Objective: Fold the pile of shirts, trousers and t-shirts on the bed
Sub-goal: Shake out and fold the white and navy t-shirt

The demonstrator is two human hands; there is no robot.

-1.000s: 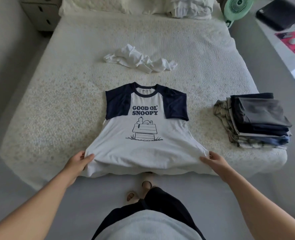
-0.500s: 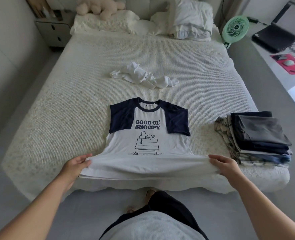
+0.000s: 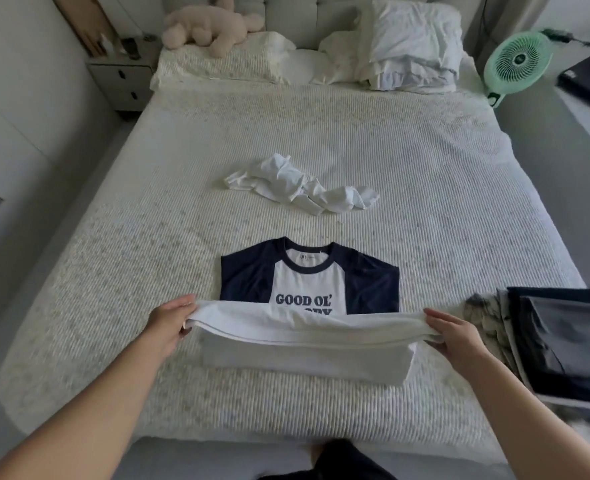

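Head view: t-shirt (image 3: 309, 282) laid face up near the foot of the bed (image 3: 425, 174), collar toward the headboard; navy sleeves already turned in.
Change: the hem, held low at the bed's edge a second ago, has been lifted and carried up over the body; the doghouse print is now covered and only "GOOD OL'" is left showing.
Left grip: left hand (image 3: 170, 323) is closed on the left hem corner, fingers curled over the fabric.
Right grip: right hand (image 3: 454, 336) is closed on the right hem corner, thumb on top; hem is stretched taut between the two.
Step judged: bottom-to-top fold under way, roughly halfway; hem not yet laid down at the collar.
Meaning for task: this shirt is judged close to finished once the fold is set and smoothed.
Remaining: a crumpled white garment (image 3: 300, 185) lies further up the bed, well apart, still unfolded.
Done: folded stack (image 3: 563, 344) sits at the right edge of the bed.
Surroundings: pillows (image 3: 411, 46), plush toy (image 3: 210, 27), green fan (image 3: 517, 62).
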